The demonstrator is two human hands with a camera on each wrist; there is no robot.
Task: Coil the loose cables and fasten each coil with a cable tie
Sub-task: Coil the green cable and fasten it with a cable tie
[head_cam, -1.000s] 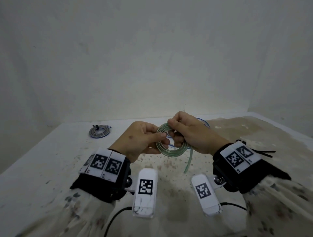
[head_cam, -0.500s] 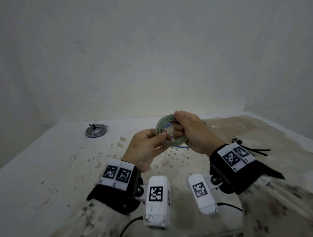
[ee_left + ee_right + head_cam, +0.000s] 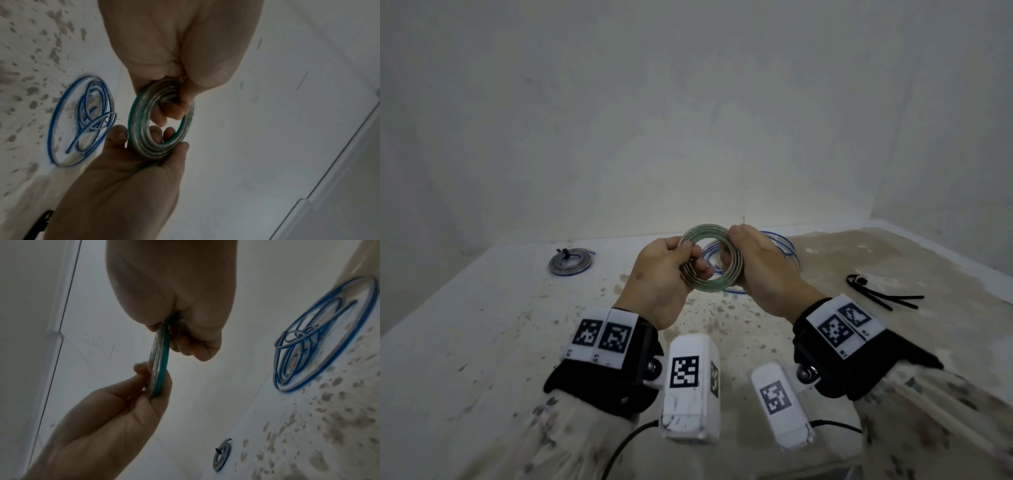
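A green-tinted clear cable coil (image 3: 705, 230) is held upright in the air between both hands, above the table. My left hand (image 3: 688, 255) pinches its left side and my right hand (image 3: 738, 246) grips its right side. The left wrist view shows the coil (image 3: 139, 129) as several tidy turns, with my left hand (image 3: 174, 100) above and my right hand (image 3: 164, 134) below. Edge-on in the right wrist view, the coil (image 3: 160, 356) sits between my right hand (image 3: 185, 340) and left hand (image 3: 150, 374). No tie shows on it.
A loose blue cable (image 3: 787, 245) (image 3: 82, 105) (image 3: 277, 378) lies tangled on the stained table (image 3: 482, 342) behind my hands. A grey coil bound with a black tie (image 3: 582, 265) (image 3: 218, 464) lies far left. Black cable ties (image 3: 876, 294) lie at the right. Walls close the back and right.
Both hands have lifted the green coil higher and turned it more upright. The tail that hung below it a second ago no longer dangles.
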